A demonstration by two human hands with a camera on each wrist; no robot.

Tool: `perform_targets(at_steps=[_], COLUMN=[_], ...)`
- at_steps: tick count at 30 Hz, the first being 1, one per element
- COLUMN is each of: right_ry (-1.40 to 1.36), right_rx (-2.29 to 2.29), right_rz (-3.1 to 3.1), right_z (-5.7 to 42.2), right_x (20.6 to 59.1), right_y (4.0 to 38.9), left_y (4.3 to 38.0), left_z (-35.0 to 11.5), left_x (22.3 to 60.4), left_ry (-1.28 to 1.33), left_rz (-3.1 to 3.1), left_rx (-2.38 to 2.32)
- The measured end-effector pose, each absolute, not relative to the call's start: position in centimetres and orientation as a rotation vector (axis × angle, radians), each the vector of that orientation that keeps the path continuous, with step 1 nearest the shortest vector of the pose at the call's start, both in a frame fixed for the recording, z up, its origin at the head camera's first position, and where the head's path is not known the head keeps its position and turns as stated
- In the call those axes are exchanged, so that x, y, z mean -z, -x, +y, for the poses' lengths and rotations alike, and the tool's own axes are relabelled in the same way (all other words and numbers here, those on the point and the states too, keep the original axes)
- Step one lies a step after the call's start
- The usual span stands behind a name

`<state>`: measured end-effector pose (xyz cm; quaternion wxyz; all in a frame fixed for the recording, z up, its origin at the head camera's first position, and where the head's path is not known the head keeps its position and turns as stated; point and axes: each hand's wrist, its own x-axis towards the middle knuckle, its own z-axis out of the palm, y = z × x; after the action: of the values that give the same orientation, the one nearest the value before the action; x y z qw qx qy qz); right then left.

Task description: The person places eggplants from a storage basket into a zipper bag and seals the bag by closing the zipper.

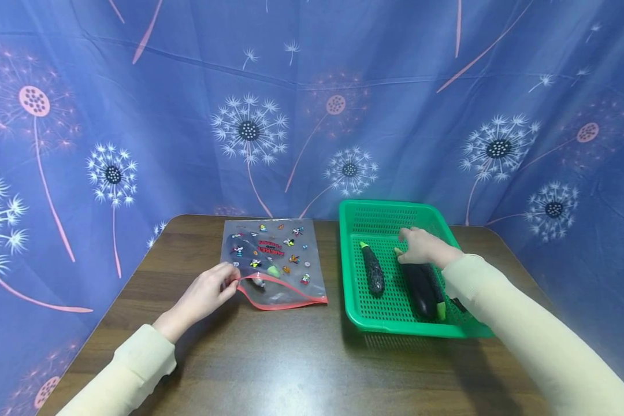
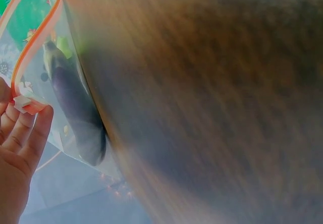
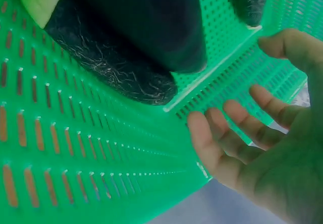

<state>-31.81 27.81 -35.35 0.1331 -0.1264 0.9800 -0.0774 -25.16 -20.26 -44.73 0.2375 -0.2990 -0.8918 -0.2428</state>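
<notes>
My left hand (image 1: 210, 292) pinches the red zip edge of a clear printed zip bag (image 1: 314, 263), holding its mouth partly open. Inside the bag lies an eggplant (image 2: 75, 105), with a second green stem end (image 2: 63, 46) beside it. My right hand (image 1: 425, 247) is over the green basket (image 1: 345, 271), its fingers spread and loosely bent, near the top of a large smooth eggplant (image 1: 420, 292). Against that one lies a wrinkled dark eggplant (image 3: 113, 65) with a green stem end. Another wrinkled eggplant (image 1: 374, 274) rests apart at the basket's left.
The brown wooden table (image 1: 270, 358) carries the bag at left and the basket at right. A blue dandelion-print cloth (image 1: 187, 150) hangs behind and along the sides. Part of a dark thing (image 1: 458, 304) shows beneath my right sleeve, mostly hidden.
</notes>
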Motion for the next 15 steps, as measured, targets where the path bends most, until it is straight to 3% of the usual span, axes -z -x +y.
perform_targets(at_steps=[8, 15], right_ry=[0.095, 0.059], right_rx=[0.27, 0.223], right_rz=[2.641, 2.682], right_z=[27.5, 27.1], right_x=[35.8, 37.6], right_y=[33.0, 33.6], left_y=[25.1, 25.0], left_z=[-20.1, -20.2], left_x=[44.5, 44.3], left_ry=[0.831, 0.827], left_rz=[-2.439, -2.46], left_rx=[0.661, 0.655])
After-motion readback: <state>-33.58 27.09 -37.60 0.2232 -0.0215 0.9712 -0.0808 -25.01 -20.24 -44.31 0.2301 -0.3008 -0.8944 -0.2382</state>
